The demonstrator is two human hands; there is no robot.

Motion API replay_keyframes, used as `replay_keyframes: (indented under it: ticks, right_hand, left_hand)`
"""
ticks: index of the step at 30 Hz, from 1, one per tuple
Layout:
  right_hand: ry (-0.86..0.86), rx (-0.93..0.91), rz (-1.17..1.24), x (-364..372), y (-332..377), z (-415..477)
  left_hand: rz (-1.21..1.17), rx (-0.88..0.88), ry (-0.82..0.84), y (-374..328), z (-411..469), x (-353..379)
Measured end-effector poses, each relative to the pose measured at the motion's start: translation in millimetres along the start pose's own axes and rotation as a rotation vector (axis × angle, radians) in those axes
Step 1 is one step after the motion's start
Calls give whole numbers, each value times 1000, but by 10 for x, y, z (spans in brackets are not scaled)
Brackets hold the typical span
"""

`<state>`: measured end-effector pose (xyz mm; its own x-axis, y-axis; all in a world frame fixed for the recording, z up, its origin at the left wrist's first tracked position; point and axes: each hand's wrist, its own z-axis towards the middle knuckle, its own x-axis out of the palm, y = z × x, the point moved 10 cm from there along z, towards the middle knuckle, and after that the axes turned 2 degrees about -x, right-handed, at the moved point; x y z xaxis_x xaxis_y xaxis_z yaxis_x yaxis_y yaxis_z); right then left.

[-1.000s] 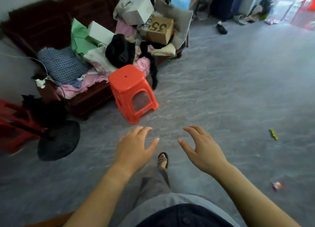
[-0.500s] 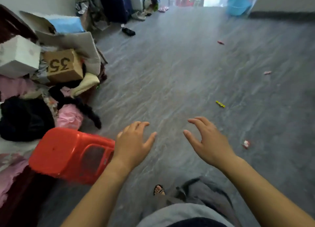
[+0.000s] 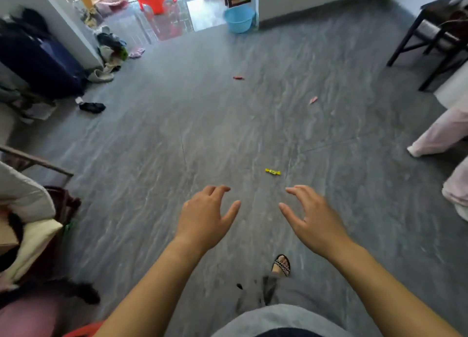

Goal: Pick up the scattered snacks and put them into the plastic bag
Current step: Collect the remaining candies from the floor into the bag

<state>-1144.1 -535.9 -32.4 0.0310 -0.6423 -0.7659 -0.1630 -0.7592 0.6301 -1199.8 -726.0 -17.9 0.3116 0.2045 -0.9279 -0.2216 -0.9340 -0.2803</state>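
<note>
Search step, nothing collected: left hand and right hand hover empty, fingers spread wide; yellow-wrapped candy lies at their twelve o'clock, red snack and pink snack farther on; no plastic bag visible; next move likely calls for stooping to the candy.

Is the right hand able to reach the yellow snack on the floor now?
Probably yes: the right hand is open and empty, with only bare floor before the yellow snack, though bending down seems needed.
</note>
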Motion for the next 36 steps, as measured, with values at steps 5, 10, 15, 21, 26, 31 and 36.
replay_keyframes:
  ticks: [5,10,15,21,26,31,36]
  right_hand:
    - [9,21,-9,-187,-226,946]
    - [9,68,-20,-68,-568,1909]
    - [-2,173,-17,326,-1307,2799]
    - [36,214,-5,1503,-2604,3739]
    - [74,162,-30,2867,-3833,4320]
    - [87,166,-49,4170,-5088,4814]
    - [129,165,-78,5140,-5820,5188]
  left_hand:
    - [78,123,64,-319,1038,0]
    - [146,216,141,-339,2246,206]
    - [171,303,256,-288,3422,933]
    - [218,276,302,53,4608,2515]
    - [238,251,354,452,5212,4393]
    - [306,254,391,964,5769,6182]
    - [355,301,327,1333,6164,7263]
